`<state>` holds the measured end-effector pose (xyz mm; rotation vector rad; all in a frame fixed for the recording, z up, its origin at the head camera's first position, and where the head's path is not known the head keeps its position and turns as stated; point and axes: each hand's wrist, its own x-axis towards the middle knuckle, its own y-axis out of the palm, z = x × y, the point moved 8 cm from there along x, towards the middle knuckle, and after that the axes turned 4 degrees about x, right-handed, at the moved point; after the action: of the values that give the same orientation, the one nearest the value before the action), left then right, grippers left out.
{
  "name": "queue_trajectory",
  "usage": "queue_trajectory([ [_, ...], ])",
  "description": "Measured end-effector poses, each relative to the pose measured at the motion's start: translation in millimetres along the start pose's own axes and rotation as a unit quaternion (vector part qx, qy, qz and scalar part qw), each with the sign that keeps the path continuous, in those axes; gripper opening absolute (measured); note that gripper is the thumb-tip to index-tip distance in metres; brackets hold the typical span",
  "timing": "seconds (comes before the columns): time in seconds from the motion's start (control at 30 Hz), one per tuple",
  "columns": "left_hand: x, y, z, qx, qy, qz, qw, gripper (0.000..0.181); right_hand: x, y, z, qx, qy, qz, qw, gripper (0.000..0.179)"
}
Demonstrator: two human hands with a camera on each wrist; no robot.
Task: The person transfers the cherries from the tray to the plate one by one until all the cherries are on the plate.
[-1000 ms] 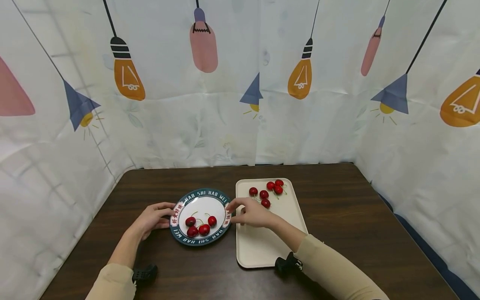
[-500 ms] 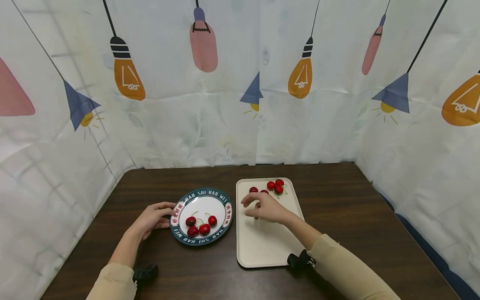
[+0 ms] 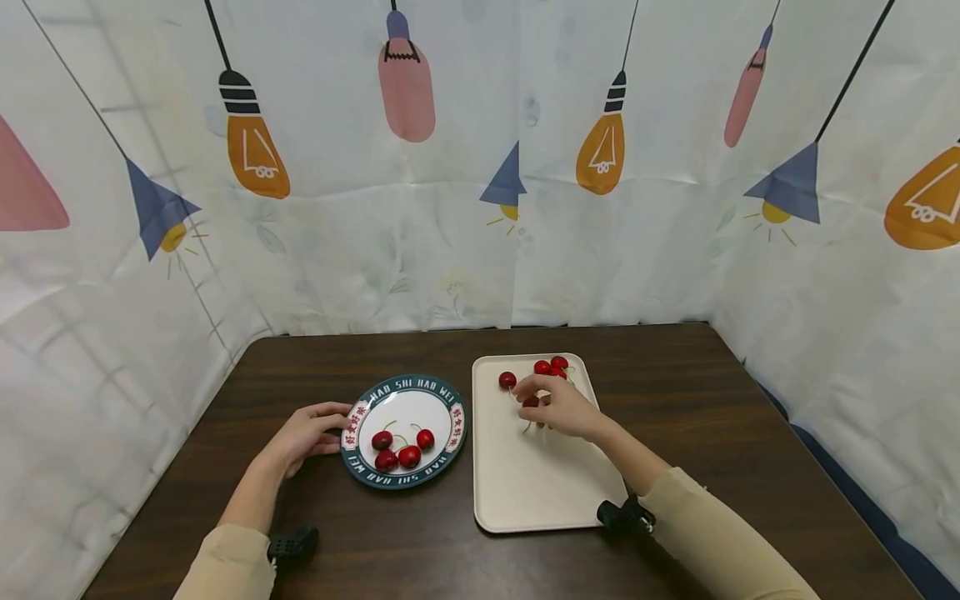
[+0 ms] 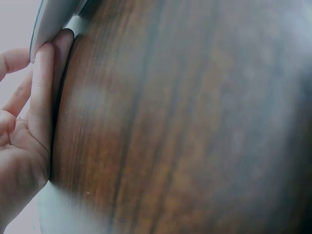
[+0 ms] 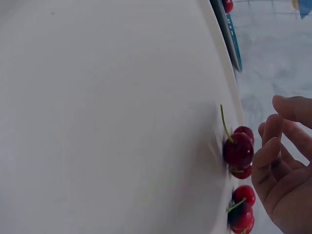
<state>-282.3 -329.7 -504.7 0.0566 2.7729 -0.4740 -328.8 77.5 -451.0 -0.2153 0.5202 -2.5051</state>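
A round plate (image 3: pixel 367 475) with a green lettered rim holds several dark red cherries (image 3: pixel 409 457). At the plate's left edge, my left hand (image 3: pixel 303 437) touches the rim with nearly straight fingers. The left wrist view has those fingers (image 4: pixel 44 73) against the rim's underside. Over the beige tray (image 3: pixel 540 492), my right hand (image 3: pixel 558 408) hovers with bent fingers around a cherry (image 3: pixel 530 402). In the right wrist view a gap separates the fingertips from the stemmed cherry (image 5: pixel 238 151). A single cherry (image 3: pixel 507 380) lies left of the right hand.
More cherries (image 3: pixel 542 367) sit at the tray's far end, partly behind the right hand. Both plate and tray stand on a dark wooden table (image 3: pixel 675 417). A pale curtain (image 3: pixel 450 250) with lamp prints hangs around the table's back and sides.
My right hand has moved from the plate's right rim, rightward over the tray, to the cherries there. The left hand and the plate look the same.
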Motion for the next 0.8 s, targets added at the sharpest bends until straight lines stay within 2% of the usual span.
queue_trajectory([
  [0.23, -0.1, -0.1, 0.9, 0.007, 0.001, 0.002, 1.0000, 0.056, -4.8, -17, -17, -0.002, 0.032, -0.034, 0.9989, 0.029],
  [0.4, -0.7, -0.2, 0.8, 0.006, 0.002, 0.002, 1.0000, 0.056, -4.1, -24, -23, -0.008, 0.034, -0.052, 0.9980, 0.030],
  [0.8, -0.3, -0.5, 0.9, 0.009, -0.004, -0.004, 0.9999, 0.055, 0.4, -21, -32, -0.031, 0.069, -0.062, 0.9952, 0.028],
])
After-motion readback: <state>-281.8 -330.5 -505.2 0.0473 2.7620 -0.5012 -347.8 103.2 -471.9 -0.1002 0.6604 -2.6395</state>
